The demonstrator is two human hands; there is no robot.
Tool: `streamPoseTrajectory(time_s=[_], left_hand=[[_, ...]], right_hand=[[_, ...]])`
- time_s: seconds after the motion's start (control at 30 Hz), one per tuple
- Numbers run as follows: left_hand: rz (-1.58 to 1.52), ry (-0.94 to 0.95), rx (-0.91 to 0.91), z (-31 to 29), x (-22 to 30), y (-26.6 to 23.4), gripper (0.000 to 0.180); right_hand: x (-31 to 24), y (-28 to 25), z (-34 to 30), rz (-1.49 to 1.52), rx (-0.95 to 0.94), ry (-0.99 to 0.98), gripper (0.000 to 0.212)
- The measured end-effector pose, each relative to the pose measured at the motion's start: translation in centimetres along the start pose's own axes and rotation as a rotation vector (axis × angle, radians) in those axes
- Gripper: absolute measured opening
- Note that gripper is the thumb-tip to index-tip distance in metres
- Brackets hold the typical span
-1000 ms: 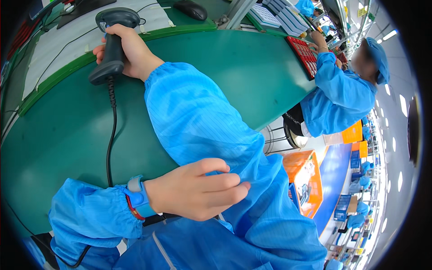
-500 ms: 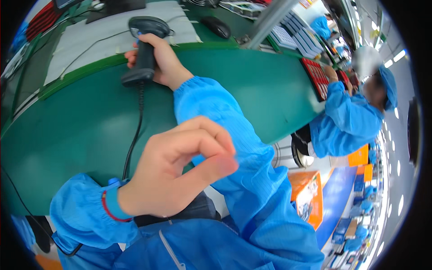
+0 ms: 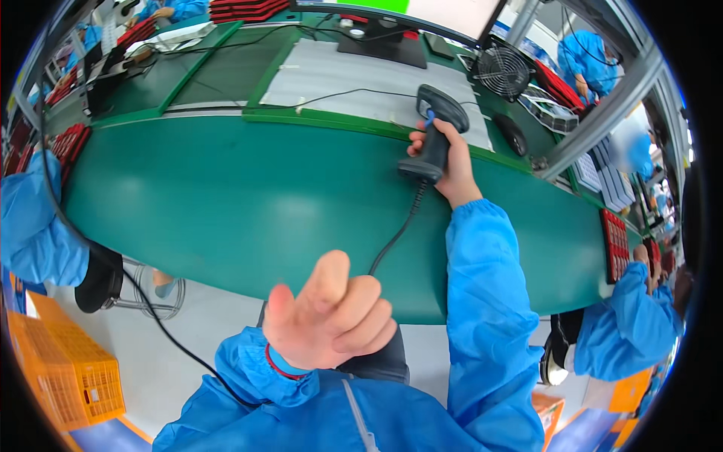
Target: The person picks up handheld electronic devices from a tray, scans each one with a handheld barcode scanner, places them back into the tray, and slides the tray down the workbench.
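Observation:
My right hand point(image 3: 450, 160) is wrapped round the grip of a black handheld barcode scanner point(image 3: 432, 148), with a finger by its blue trigger. The scanner is held upright over the front edge of the green bench point(image 3: 248, 181), head toward the back, and its coiled cord point(image 3: 398, 235) runs down toward me. Nearer my body, my left hand point(image 3: 335, 316) is raised in the air, palm turned up. Its thumb stands apart and its fingers are loosely bent, with nothing seen in them. A red band point(image 3: 282, 363) circles that wrist.
Behind the scanner lie a white mat point(image 3: 331, 75), a monitor stand point(image 3: 382, 47), a mouse point(image 3: 510, 135) and a fan point(image 3: 502, 69). Co-workers in blue sit at both sides, by red trays point(image 3: 614, 245). A black cable point(image 3: 151, 307) crosses the left side; an orange crate point(image 3: 79, 369) stands below.
The view has swung left, so the bench and monitor show more fully. My left hand has turned over and its thumb and index finger have parted. My right hand still grips the barcode scanner.

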State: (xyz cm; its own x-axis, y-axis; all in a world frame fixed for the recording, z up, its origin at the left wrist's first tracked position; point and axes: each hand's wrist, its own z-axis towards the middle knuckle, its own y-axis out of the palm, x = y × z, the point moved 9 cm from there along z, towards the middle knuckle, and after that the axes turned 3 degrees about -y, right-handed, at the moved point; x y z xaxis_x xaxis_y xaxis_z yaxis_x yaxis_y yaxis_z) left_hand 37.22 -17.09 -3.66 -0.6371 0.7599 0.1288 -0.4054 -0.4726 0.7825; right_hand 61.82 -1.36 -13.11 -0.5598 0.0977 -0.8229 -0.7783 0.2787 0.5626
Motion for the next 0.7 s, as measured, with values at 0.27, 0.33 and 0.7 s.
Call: streamPoseTrajectory(time_s=[0.27, 0.33, 0.7], left_hand=[[0.182, 0.072, 0.120, -1.3, 1.1, -0.3, 0.031], [0.185, 0.056, 0.178, -0.9, 0.7, -0.1, 0.031], [0.194, 0.002, 0.296, -2.2, -0.3, -1.3, 0.035]], right_hand=[[0.1, 1.0, -0.8, -0.019, 0.019, 0.000, 0.036], [0.2, 1.0, -0.7, -0.024, 0.011, -0.004, 0.036], [0.7, 0.8, -0.5, -0.002, -0.023, -0.007, 0.034]])
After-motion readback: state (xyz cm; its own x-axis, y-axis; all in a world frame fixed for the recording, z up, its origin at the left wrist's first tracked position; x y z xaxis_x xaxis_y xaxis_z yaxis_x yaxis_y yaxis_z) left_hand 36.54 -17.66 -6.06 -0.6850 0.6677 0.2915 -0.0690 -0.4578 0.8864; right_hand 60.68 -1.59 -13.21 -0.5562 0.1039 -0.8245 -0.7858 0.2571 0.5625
